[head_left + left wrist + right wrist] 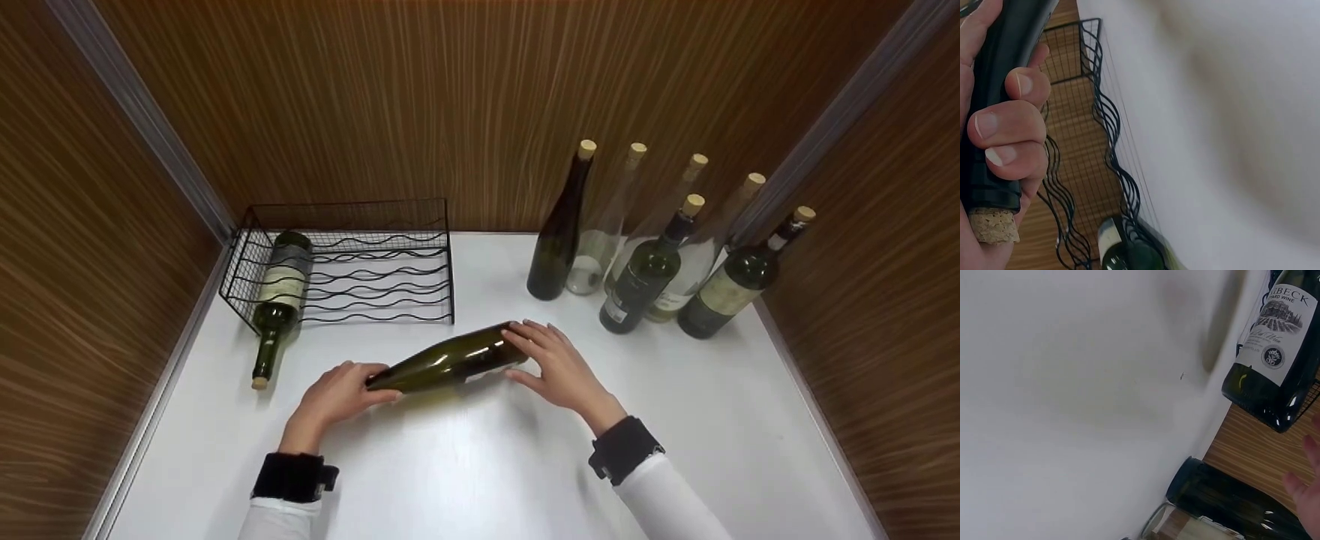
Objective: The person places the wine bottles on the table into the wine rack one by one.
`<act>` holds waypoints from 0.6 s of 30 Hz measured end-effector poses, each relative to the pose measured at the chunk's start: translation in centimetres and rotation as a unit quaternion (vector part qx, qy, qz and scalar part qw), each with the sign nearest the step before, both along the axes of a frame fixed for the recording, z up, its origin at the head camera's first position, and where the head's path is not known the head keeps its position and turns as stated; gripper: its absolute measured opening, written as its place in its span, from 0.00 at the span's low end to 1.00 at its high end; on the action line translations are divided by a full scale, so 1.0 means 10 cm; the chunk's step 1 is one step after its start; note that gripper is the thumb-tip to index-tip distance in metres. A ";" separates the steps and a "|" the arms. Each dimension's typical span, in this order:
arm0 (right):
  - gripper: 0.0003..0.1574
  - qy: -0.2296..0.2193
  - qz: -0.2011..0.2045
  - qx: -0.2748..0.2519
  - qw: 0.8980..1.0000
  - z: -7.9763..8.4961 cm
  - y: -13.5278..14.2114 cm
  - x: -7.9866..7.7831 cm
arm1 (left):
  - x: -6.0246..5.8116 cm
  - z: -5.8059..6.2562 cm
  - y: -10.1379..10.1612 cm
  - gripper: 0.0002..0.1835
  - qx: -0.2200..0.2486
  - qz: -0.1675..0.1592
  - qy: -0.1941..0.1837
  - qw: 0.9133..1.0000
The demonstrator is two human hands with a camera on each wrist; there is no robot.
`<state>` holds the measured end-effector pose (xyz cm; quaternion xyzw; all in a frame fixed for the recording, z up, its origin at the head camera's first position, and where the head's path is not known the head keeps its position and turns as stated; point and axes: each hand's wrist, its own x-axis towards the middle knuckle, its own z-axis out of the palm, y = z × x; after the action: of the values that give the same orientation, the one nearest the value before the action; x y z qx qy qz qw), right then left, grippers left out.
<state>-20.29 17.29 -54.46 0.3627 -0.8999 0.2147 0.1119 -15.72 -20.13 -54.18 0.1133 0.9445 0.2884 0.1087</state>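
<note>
A green wine bottle (450, 360) is held nearly level above the white table, neck to the left. My left hand (341, 394) grips its neck; the left wrist view shows the fingers (1008, 126) curled round it, the cork (994, 225) sticking out below. My right hand (551, 367) is at the bottle's base with fingers extended and thumb spread. In the right wrist view, the bottle's white label (1280, 332) shows, and the right fingertips (1294, 484) are near the base.
A black wire wine rack (375, 289) stands at the back left, another corked bottle (281, 292) lying in its leftmost place. At the back right stand several corked bottles, including a tall dark one (559, 240) and a labelled one (724, 296). Wood-grain panels (480, 112) enclose the table.
</note>
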 end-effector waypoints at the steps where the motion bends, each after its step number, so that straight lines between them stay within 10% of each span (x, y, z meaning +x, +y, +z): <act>1: 0.40 -0.004 -0.001 -0.001 1.000 0.00 0.00 0.00 | 0.01 0.00 -0.04 0.34 0.000 0.005 -0.002 1.000; 18: 0.36 -0.056 -0.003 0.013 0.998 -0.03 -0.11 0.07 | 0.21 -0.04 -0.57 0.36 0.016 0.052 -0.022 0.998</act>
<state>-19.62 16.20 -54.80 0.3490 -0.9086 0.2221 0.0575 -13.59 -25.86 -54.57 0.0590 0.9417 0.3116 0.1124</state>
